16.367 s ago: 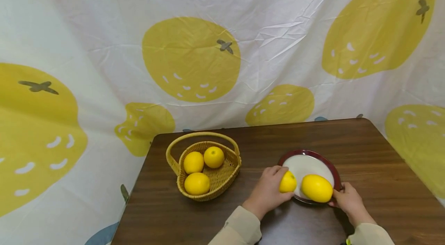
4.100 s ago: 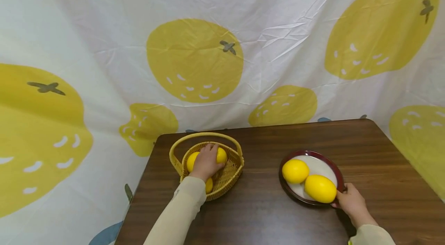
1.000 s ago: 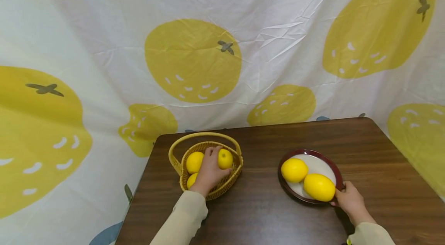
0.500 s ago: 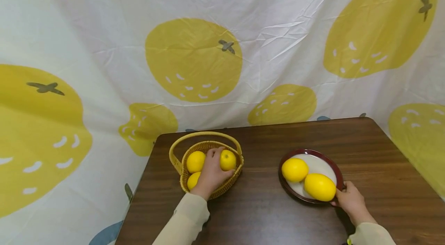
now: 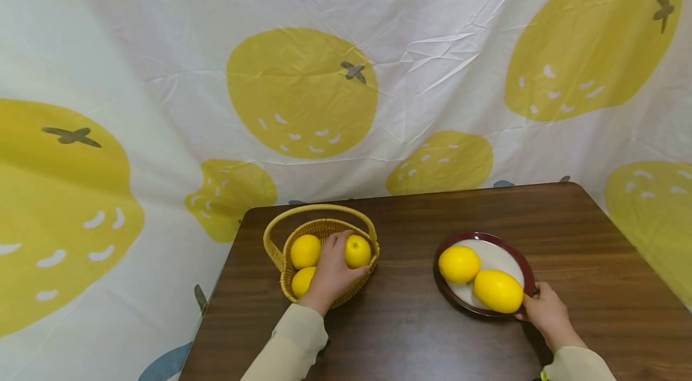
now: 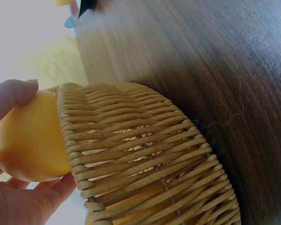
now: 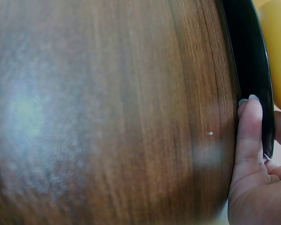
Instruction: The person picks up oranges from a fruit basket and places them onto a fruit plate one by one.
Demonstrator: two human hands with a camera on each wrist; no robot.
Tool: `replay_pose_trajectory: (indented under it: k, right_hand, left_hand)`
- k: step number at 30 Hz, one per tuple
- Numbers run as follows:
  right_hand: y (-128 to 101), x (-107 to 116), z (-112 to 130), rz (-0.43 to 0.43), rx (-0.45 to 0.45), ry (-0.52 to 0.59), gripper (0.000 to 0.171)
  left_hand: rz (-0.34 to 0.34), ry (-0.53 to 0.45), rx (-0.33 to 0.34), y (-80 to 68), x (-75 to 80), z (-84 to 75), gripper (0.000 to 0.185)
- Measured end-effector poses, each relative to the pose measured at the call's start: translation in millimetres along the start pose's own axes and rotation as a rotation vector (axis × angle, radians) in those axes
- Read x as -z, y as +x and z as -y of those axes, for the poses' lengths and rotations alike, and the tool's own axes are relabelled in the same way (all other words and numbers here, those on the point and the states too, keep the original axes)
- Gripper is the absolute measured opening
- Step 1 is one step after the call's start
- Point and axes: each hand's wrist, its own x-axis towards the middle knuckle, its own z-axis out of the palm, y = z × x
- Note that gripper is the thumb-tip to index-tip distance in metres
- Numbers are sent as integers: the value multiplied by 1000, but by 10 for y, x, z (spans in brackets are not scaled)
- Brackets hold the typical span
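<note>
In the head view my left hand (image 5: 332, 273) reaches into the wicker basket (image 5: 320, 208) and grips a lemon (image 5: 357, 252) at the basket's right side. The left wrist view shows thumb and fingers around that lemon (image 6: 33, 138), which sticks out past the woven wall (image 6: 136, 131). Two other lemons, one farther back (image 5: 305, 250) and one nearer (image 5: 301, 280), lie left of the hand. My right hand (image 5: 548, 313) pinches the rim of a dark red plate (image 5: 494, 255) with a white centre. On it sit a rounder lemon (image 5: 459, 264) and a longer lemon (image 5: 498, 291).
Basket and plate stand apart on a dark wooden table (image 5: 411, 333), basket left and plate right. Behind the table hangs a white cloth (image 5: 421, 68) with printed lemons. The basket's tall handle arches over its back left side.
Earlier the left hand held a lemon at the plate, then went to the basket. Over the last second it has shifted the gripped lemon slightly right inside the basket. The right hand keeps its hold.
</note>
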Motion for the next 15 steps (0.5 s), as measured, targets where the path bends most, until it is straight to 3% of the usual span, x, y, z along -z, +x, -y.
replay_pose_trajectory:
  k: [15]
  right_hand:
    - [-6, 30, 8, 15, -6, -45, 53]
  left_hand:
    - [-18, -19, -9, -81, 13, -118, 79]
